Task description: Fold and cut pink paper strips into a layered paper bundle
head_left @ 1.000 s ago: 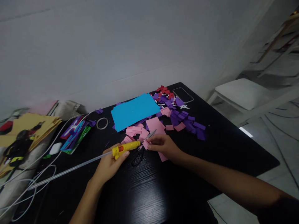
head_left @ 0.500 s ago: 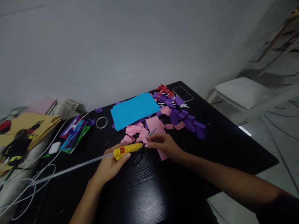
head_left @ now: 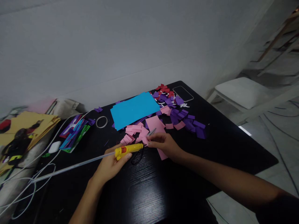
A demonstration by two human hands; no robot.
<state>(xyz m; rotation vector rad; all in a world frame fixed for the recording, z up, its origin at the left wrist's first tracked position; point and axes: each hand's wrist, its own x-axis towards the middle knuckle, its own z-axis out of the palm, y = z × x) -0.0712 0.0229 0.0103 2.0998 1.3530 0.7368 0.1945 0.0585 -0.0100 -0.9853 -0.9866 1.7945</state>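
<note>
My left hand [head_left: 111, 166] is wrapped around a yellow hot glue gun [head_left: 128, 150], with a long translucent glue stick [head_left: 77, 165] jutting out of its back end. The gun's tip points right, close to the fingertips of my right hand [head_left: 167, 146]. Those fingers pinch a small pink paper piece [head_left: 145, 142] above a pink sheet [head_left: 155, 122]. A silver blade [head_left: 151, 132] shows just behind them, and a black loop [head_left: 138, 158] lies below the gun; they look like parts of one pair of scissors. Loose pink pieces [head_left: 134, 129] lie to the left.
Blue sheets [head_left: 135, 110] lie behind the hands. Purple scraps [head_left: 187, 119], red scraps [head_left: 164, 89] and a phone [head_left: 183, 93] are at the far right. On the left are a tape ring [head_left: 102, 122], colored paper strips [head_left: 76, 132], white cables [head_left: 32, 168] and brown envelopes [head_left: 30, 124].
The glue gun has shifted very slightly right toward my right fingertips. The pink piece in my right hand now shows less of its face. Everything else stays in place.
</note>
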